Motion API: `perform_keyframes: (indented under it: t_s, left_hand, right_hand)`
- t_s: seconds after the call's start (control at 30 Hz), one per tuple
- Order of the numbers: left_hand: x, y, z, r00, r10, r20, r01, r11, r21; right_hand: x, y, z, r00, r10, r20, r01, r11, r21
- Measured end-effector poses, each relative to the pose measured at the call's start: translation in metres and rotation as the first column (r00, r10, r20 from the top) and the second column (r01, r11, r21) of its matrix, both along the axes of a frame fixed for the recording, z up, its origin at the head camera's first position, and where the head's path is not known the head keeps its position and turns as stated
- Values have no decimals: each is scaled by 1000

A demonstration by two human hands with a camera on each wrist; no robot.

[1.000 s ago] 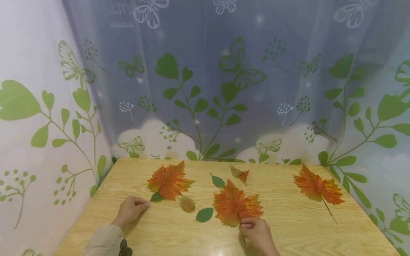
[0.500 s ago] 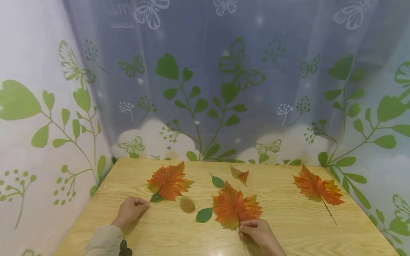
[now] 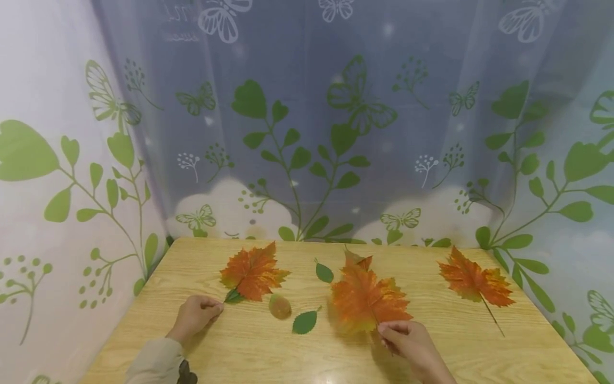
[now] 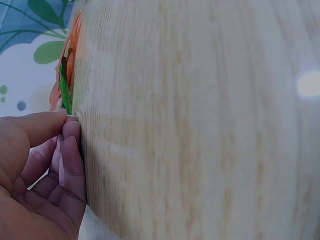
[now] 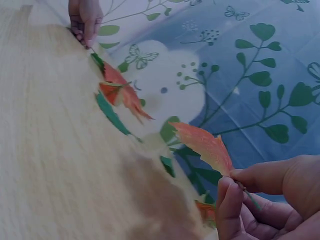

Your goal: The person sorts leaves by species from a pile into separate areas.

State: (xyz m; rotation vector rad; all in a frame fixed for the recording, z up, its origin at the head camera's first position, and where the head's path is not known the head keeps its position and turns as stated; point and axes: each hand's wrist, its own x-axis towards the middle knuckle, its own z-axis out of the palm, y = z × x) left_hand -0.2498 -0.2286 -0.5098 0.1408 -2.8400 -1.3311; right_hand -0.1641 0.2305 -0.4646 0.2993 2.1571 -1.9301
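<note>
My left hand [image 3: 195,317] pinches a thin stem at the lower left of an orange maple leaf [image 3: 254,271]. A small green leaf [image 3: 234,296] lies against that stem; which of the two leaves the stem belongs to, I cannot tell. Between thumb and fingers, my right hand [image 3: 409,341] holds the stem of another orange maple leaf [image 3: 366,301]. That leaf is raised above the tabletop, its shadow below, as the right wrist view also shows with the maple leaf [image 5: 202,145] seen edge-on. In the left wrist view, the green leaf [image 4: 64,85] stands just beyond my fingertips [image 4: 60,116].
Between the hands lie a brownish round leaf [image 3: 280,306] and two green leaves, one nearer [image 3: 305,322] and one farther [image 3: 324,272]. A folded brownish leaf [image 3: 357,260] is partly covered by the raised one. A third maple leaf [image 3: 475,280] lies right on the wooden table [image 3: 479,357].
My right hand has lifted its maple leaf off the table and shifted it to the right, uncovering the nearer green leaf's stem. The left hand has stayed in place.
</note>
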Motion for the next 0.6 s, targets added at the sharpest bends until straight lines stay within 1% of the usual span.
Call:
perform_keyframes:
  t_s: [0.13,0.23,0.43,0.6]
  left_hand:
    - [1,1,2,1000,-2,-2,2,1000,3]
    - [1,1,3,1000,-5,-1,5,1000,3]
    - [1,1,3,1000,-8,-4,8,1000,-6]
    - [1,1,2,1000,-6,-7,5,1000,-7]
  right_hand:
    - [-3,15,12,996,-89,-25,90,995,49]
    - [-6,31,20,990,-133,-43,136,987,80]
    - [-16,69,34,987,-146,-66,154,977,148]
    - [-27,103,39,983,-160,-92,176,962,208]
